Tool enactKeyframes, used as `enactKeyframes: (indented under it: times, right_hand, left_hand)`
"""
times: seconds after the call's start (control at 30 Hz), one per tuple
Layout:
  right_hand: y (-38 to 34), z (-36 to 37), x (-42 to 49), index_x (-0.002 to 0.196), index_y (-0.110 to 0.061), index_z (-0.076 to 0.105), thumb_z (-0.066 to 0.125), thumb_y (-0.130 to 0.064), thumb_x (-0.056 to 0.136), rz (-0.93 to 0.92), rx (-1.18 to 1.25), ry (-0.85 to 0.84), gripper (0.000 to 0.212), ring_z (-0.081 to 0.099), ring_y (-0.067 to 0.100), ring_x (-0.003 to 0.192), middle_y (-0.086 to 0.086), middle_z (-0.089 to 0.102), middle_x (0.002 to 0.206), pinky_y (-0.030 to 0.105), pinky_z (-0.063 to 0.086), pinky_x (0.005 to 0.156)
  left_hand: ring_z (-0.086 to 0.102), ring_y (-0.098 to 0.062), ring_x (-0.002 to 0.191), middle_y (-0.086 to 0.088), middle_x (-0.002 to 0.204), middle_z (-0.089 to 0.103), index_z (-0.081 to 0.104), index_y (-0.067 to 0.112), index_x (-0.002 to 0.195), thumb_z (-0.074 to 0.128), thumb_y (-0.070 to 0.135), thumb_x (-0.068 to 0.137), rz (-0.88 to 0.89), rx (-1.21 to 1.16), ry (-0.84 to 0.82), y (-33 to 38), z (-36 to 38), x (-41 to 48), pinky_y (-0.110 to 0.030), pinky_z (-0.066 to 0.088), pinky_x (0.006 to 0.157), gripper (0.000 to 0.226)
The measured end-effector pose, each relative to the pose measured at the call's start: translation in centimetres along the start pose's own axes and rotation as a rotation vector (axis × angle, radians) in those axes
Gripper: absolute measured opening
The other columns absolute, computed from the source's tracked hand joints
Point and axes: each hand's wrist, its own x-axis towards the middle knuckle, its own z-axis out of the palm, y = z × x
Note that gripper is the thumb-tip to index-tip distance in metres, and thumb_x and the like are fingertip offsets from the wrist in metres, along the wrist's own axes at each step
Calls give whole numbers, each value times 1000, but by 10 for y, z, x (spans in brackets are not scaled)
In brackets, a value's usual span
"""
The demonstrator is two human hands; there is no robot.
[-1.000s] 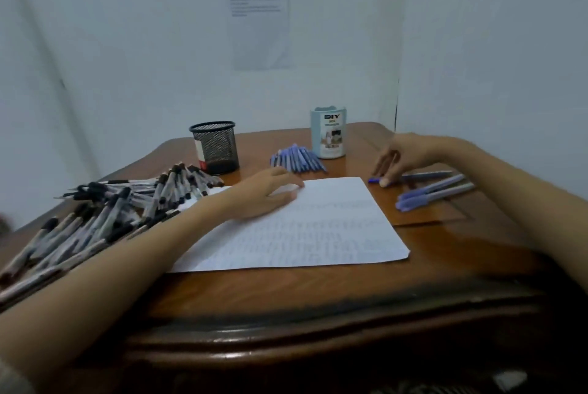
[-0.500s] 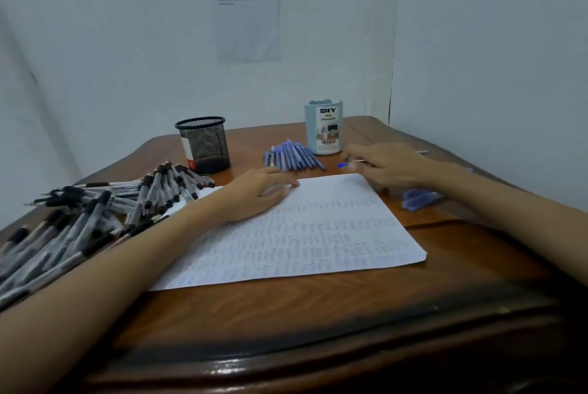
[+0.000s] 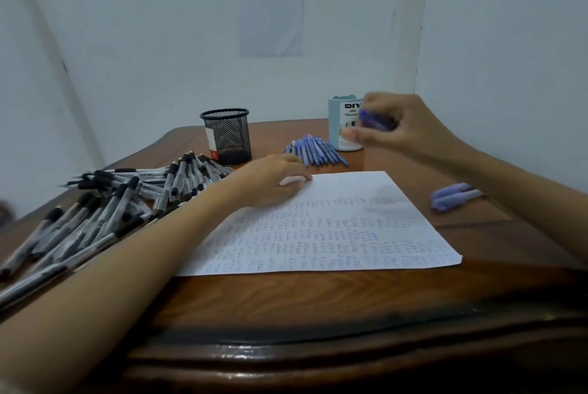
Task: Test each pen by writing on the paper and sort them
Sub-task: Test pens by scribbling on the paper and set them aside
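blue pen (image 3: 375, 120): in the air beyond the paper's (image 3: 334, 228) far right corner, blurred | right hand (image 3: 409, 129): fingers curled round this pen | left hand (image 3: 270, 180): flat, fingers relaxed, resting on the paper's far left corner | blue pen row (image 3: 315, 152): just beyond paper | black pen pile (image 3: 111, 202): left of paper | two lilac pens (image 3: 455, 196): right of paper
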Motion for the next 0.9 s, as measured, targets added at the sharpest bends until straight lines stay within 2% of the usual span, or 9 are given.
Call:
enactKeyframes:
  times: [0.07, 0.17, 0.3, 0.4, 0.5, 0.57, 0.67, 0.77, 0.9]
  right_hand:
    - [-3, 0, 14, 61, -18, 53, 67, -32, 81, 85, 138, 124, 29, 40, 3, 50, -12, 45, 52, 15, 38, 54]
    - [4, 8, 34, 59, -15, 51, 50, -40, 94, 300, 382, 260, 44, 41, 5, 36, -10, 41, 38, 17, 38, 41]
    - [20, 20, 43, 49, -22, 59, 31, -60, 93, 346, 273, 262, 65, 50, 13, 36, 17, 53, 51, 19, 42, 43]
    - [24, 21, 32, 63, -12, 66, 28, -57, 95, 484, 339, 211, 68, 56, 11, 37, 6, 60, 47, 18, 48, 43]
    - [27, 13, 19, 84, -15, 71, 31, -62, 88, 643, 524, 14, 62, 70, 19, 58, 6, 73, 74, 27, 57, 52]
    - [25, 12, 15, 93, -17, 69, 35, -58, 88, 681, 606, -69, 53, 71, 19, 64, 3, 74, 86, 25, 57, 51]
    - [18, 27, 10, 83, -16, 62, 56, -37, 88, 692, 574, -12, 22, 62, 10, 54, 1, 67, 73, 16, 48, 44]
    - [13, 46, 3, 78, -12, 58, 66, -24, 84, 720, 659, -22, 16, 50, 6, 43, -3, 56, 54, 15, 44, 41]
    - [-1, 59, -2, 85, -9, 66, 62, -20, 87, 689, 769, -140, 12, 66, 13, 59, 6, 69, 73, 20, 52, 48]
  left_hand:
    - [52, -15, 111, 1, 127, 53, 60, 16, 121, 46, 21, 96, -27, 23, 18, -5, -3, -3, -34, 44, 92, 29]
    - [52, -15, 111, 0, 128, 53, 59, 16, 124, 46, 19, 96, -64, 47, 3, -11, -5, -7, -32, 44, 93, 31]
    - [52, -14, 109, 1, 129, 53, 58, 19, 126, 47, 18, 96, -87, 45, -1, -14, -6, -9, -29, 44, 93, 32]
    - [52, -14, 112, 1, 130, 52, 58, 18, 127, 47, 15, 95, -89, 42, -5, -12, -6, -8, -30, 43, 94, 33]
    - [52, -15, 114, 1, 132, 53, 58, 17, 128, 46, 15, 95, -85, 45, -13, -12, -6, -7, -31, 43, 96, 34]
    - [53, -16, 115, 1, 132, 54, 57, 16, 128, 46, 14, 95, -80, 46, -17, -12, -6, -8, -32, 43, 97, 35]
    - [53, -17, 115, 1, 132, 55, 57, 17, 128, 46, 14, 95, -78, 52, -9, -11, -6, -7, -34, 43, 97, 35]
    - [53, -16, 114, 1, 132, 54, 57, 16, 128, 47, 14, 94, -76, 53, 11, -12, -4, -8, -34, 44, 95, 35]
    - [53, -18, 112, -2, 129, 55, 57, 16, 128, 46, 16, 96, -61, 71, 45, -9, -1, -9, -36, 45, 92, 34]
